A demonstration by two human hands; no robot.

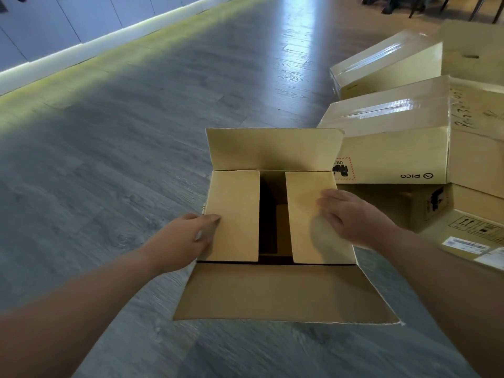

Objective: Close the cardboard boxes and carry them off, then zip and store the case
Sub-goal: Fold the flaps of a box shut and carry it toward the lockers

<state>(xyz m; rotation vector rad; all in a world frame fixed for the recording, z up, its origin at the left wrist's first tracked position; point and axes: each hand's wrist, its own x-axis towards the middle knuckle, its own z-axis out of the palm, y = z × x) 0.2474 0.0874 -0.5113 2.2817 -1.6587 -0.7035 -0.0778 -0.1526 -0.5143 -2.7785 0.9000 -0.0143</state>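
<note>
Pressing flat, the right hand holds down the right small flap. The left hand pinches the left small flap. The cardboard box sits on the floor. Its long near flap lies toward the person, the far flap stands up.

Daylight came from the far right and glared in a white streak on the wooden floor. A light strip glowed along the wall base. The right hand was motion-blurred; edges bowed with wide-angle distortion.
</note>
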